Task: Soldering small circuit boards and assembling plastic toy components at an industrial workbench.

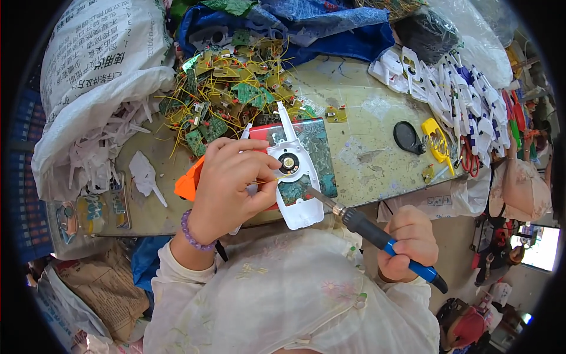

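Observation:
My right hand [411, 243] grips a soldering iron [373, 232] by its blue and black handle. The iron's metal tip points up and left, close to the lower part of a white plastic housing [299, 213]. A round black-rimmed speaker [289, 163] sits in the ring of that housing. With thumb and fingers pinched, my left hand [239, 177] holds a thin yellow wire [284, 176] at the speaker's edge. Beneath the housing lies a flat red-edged board with a worn dark top [321, 141]. Something orange [188, 180] is partly hidden behind my left hand.
A heap of green circuit boards with yellow wires [230, 88] lies beyond my left hand. White sacks [109, 71] of plastic parts stand left. A yellow iron stand [437, 140], black round lid [405, 135], red-handled scissors [470, 158] and piled white housings [466, 94] are on the right.

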Demonstrator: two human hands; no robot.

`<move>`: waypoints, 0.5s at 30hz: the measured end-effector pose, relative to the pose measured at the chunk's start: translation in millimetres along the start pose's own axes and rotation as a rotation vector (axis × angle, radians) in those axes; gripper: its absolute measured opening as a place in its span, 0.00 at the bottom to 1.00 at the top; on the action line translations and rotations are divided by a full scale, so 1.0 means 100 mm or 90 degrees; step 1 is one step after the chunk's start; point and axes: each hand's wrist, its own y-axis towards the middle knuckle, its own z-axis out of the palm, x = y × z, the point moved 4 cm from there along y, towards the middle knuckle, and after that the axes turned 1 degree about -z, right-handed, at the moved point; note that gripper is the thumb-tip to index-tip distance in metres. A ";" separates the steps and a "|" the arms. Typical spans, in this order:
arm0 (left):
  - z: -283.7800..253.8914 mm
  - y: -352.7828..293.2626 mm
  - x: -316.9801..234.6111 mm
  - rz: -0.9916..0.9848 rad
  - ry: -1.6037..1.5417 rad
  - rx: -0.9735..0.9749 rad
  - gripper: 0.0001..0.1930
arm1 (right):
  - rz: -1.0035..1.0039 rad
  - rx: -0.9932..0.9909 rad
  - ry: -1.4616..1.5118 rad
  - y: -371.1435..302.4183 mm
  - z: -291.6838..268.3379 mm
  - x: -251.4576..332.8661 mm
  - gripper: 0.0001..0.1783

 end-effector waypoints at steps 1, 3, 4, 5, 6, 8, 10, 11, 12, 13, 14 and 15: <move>0.00 0.00 -0.01 -0.001 0.001 -0.005 0.05 | -0.008 0.001 -0.004 0.00 0.01 0.00 0.17; 0.01 0.01 0.00 0.003 -0.003 -0.008 0.05 | -0.001 0.016 -0.011 0.01 0.02 0.01 0.17; 0.01 0.01 0.00 0.003 -0.002 -0.011 0.05 | 0.004 0.029 -0.015 0.01 0.03 0.01 0.17; 0.01 0.01 0.00 0.003 -0.001 -0.014 0.05 | 0.005 0.029 -0.016 0.01 0.03 0.01 0.17; 0.02 0.01 0.01 0.003 -0.002 -0.013 0.05 | -0.001 0.033 -0.023 0.01 0.05 0.00 0.17; 0.03 0.00 0.02 0.002 -0.002 -0.014 0.05 | -0.007 0.036 -0.031 0.00 0.03 0.00 0.17; 0.03 -0.01 0.01 0.002 -0.002 -0.014 0.05 | 0.001 0.087 -0.012 -0.02 0.01 -0.01 0.11; 0.03 -0.01 0.01 0.002 -0.002 -0.014 0.05 | 0.001 0.087 -0.011 -0.03 0.02 -0.02 0.11; 0.03 -0.01 0.01 0.001 -0.002 -0.014 0.05 | -0.006 0.083 -0.015 -0.03 0.04 -0.03 0.11; 0.03 -0.01 0.01 0.001 0.001 -0.017 0.05 | -0.014 0.080 -0.019 -0.03 0.05 -0.03 0.10; 0.03 -0.01 0.01 0.001 0.003 -0.019 0.05 | -0.014 0.080 -0.020 -0.03 0.06 -0.03 0.10; 0.03 -0.01 0.01 0.001 0.003 -0.019 0.05 | -0.016 0.073 -0.017 -0.03 0.07 -0.03 0.10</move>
